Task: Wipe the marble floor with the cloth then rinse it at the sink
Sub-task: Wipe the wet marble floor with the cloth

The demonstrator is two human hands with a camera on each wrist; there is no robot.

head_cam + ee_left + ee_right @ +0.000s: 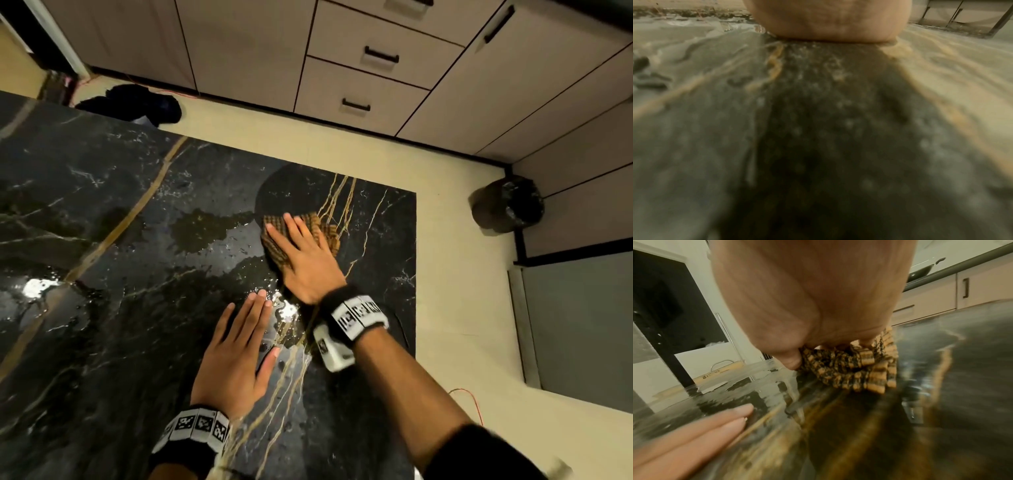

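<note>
A black marble floor (137,205) with gold veins fills the head view; it is wet, with a puddle (202,229) near the middle. A crumpled orange-and-black checked cloth (327,229) lies on it under my right hand (298,246), whose fingers are spread straight and press the cloth down. The right wrist view shows the cloth (859,374) bunched beneath the palm (807,296). My left hand (246,335) lies flat on the wet marble just nearer to me, holding nothing; its fingers (725,420) show low in the right wrist view, its palm heel (828,19) in the left wrist view.
Beige cabinets with drawers (376,58) run along the far side. A dark heap of fabric (137,102) lies on the cream floor border at the back left. A black-lined bin (507,205) stands at the right, near a grey panel (582,325). A red wire (469,397) trails by my right arm.
</note>
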